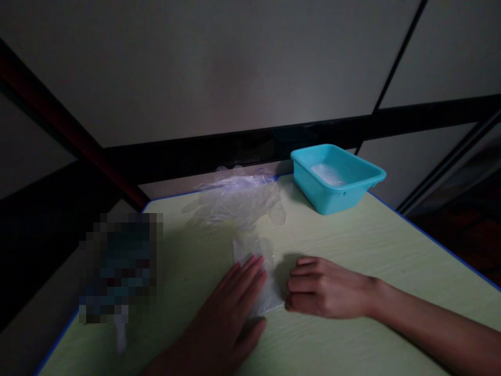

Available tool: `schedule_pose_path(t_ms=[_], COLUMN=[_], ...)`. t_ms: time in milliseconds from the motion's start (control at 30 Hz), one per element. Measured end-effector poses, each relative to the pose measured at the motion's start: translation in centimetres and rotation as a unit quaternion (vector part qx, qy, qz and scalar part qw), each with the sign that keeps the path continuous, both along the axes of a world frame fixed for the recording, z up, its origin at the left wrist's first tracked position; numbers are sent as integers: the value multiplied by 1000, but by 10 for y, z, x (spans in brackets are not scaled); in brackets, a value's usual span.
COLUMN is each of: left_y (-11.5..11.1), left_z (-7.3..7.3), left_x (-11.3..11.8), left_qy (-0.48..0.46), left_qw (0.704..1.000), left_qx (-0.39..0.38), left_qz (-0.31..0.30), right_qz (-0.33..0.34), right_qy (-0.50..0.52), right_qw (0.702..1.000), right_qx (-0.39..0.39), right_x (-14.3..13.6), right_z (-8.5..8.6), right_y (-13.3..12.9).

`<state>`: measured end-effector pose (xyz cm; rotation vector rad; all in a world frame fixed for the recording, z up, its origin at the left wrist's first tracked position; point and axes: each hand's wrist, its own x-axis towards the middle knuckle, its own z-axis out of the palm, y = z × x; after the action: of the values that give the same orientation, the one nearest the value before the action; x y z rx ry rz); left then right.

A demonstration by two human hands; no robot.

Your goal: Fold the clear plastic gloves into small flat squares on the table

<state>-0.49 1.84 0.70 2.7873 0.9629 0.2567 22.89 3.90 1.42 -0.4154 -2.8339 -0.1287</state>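
Note:
My left hand (235, 300) lies flat on a folded clear plastic piece (270, 292) near the middle of the table, its fingers stretched out over it. Just right of that piece, my right hand (326, 287) rests on the table with its fingers curled in; whether they hold anything is hidden. Beyond both hands, several clear plastic gloves (242, 201) lie in a loose, crumpled heap toward the table's far edge.
A turquoise basin (340, 201) with a whitish, flat item inside stands at the far right of the pale green table (391, 250). On the left is a pixelated dark object (125, 266). Cabinet panels (235, 68) rise behind the table.

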Motion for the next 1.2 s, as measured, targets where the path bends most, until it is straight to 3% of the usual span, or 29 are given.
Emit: schedule_pose_path(t_ms=[200,833,1200], left_y=[2,2,1], left_z=[-4,5,6], left_x=[-2,1,1], left_qy=[13,9,24], left_qw=[1000,998,998], left_qx=[6,-30,-25], left_qz=[-4,-47,-46], right_qz=[-2,31,25], right_qy=[15,37,32], right_qw=[999,998,998], right_qx=[35,-49,-55], right_x=[-2,-2,-2], right_z=[1,-5,-4], right_y=[-2,-7,-6])
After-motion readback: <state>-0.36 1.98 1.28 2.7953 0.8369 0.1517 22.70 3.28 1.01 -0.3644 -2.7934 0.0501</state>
